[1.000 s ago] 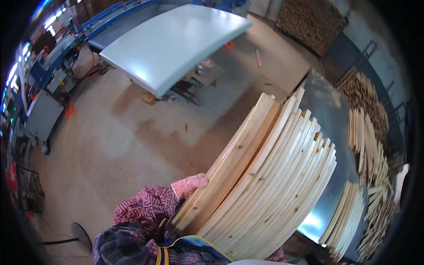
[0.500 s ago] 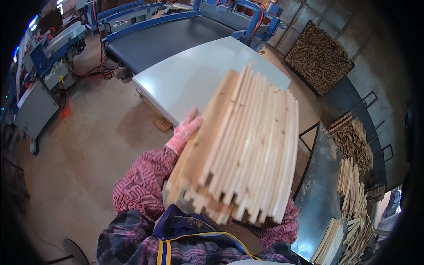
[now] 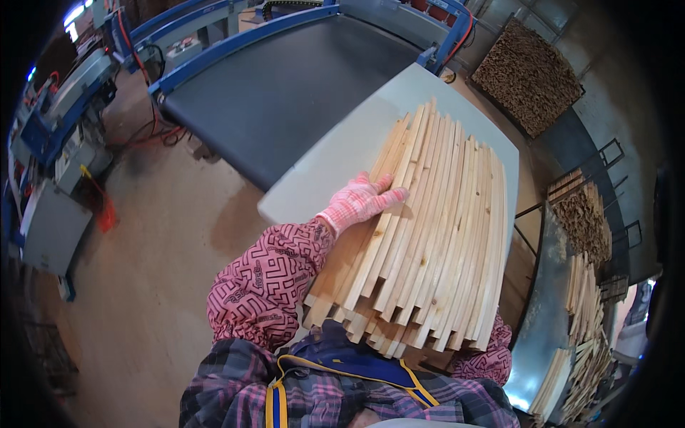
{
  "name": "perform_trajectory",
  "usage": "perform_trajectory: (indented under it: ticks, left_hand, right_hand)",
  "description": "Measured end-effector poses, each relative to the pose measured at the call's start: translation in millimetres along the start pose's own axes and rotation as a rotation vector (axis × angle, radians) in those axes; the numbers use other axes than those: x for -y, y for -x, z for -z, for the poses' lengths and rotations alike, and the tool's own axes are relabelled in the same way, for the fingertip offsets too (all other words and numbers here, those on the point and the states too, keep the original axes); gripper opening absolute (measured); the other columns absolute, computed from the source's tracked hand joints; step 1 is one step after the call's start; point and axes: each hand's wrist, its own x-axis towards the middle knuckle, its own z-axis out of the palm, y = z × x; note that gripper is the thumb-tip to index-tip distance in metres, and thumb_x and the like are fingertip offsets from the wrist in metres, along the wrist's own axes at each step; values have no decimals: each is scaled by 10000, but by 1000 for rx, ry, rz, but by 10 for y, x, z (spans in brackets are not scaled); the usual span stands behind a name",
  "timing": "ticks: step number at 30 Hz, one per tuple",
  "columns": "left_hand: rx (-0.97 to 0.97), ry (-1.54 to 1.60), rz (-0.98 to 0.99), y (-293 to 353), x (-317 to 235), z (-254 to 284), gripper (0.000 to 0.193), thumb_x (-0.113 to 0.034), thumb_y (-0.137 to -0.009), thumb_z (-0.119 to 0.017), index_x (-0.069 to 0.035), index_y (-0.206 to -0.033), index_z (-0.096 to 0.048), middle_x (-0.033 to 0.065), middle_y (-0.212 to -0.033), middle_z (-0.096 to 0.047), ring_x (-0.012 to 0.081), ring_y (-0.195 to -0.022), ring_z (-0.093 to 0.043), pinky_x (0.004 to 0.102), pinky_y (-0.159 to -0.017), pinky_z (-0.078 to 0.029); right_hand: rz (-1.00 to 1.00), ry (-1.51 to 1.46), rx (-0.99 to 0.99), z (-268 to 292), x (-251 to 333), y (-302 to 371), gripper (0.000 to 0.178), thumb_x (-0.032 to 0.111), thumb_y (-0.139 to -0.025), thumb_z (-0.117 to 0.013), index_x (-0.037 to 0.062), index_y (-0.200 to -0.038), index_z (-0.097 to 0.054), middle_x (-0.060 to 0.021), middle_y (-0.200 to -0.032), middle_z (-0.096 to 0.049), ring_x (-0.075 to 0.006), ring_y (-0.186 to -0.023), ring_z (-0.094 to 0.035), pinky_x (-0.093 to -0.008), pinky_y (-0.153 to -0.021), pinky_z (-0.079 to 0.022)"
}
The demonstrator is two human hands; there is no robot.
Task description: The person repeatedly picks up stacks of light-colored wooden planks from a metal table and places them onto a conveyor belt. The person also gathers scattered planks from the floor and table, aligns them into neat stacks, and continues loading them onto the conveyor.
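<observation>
Wooden strips (image 3: 446,235) lie beneath and mostly right of the left grip (image 3: 359,202), its fingers spread against them; right grip hidden, state indeterminable

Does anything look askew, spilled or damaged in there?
Mainly the wooden strips that the left hand touches: their near ends are staggered, some jutting past others, instead of flush. Far right, a loose pile of strips lies jumbled. I see no obvious spill or breakage.
</observation>
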Motion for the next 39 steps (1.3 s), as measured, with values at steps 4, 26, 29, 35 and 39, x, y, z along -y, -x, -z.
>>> perform_trajectory:
  ticks: [4,26,29,35,39]
  left_hand:
    - [-18,-48,-9,-130,34,96,1015,-841,-807,-491,-127,-1523,-415,349,-1588,-174,429,-1491,-223,380,-1202,-231]
    - [-330,419,-59,166,255,664,591,-157,-929,-702,9,-1447,-471,103,-1306,-617,142,-1147,-586,269,-1018,-447]
    - [-322,611,-58,185,262,355,561,-116,-952,-652,10,-1459,-445,94,-1263,-626,150,-1119,-593,254,-982,-464]
    - [-353,649,-165,16,462,343,530,-147,-975,-627,26,-1448,-460,132,-1394,-548,184,-1235,-542,288,-1071,-403]
    - [-221,910,-134,61,175,262,601,-297,-942,-656,21,-1423,-485,122,-1315,-584,208,-1197,-572,347,-1023,-458]
  right_hand:
    - [-7,-18,6,-27,68,-99,640,553,-981,-531,54,-1381,-519,-154,-1253,-627,-262,-1019,-649,-348,-853,-563]
    - [480,1662,-93,207,-149,-1437,560,388,-1090,-272,-13,-1412,-495,-156,-1325,-609,-304,-1058,-666,-413,-902,-552]
    - [229,1792,-23,252,207,-1204,678,494,-1065,-215,-16,-1148,-653,-271,-1092,-671,-402,-1056,-644,-493,-871,-543]
    - [855,537,-439,-339,13,-805,505,339,-1011,-540,100,-1454,-499,-129,-1343,-600,-272,-1227,-590,-351,-1012,-473]
    - [496,-101,-371,-624,63,-813,587,269,-977,-631,22,-1477,-450,-153,-1342,-588,-238,-1217,-586,-301,-987,-479]
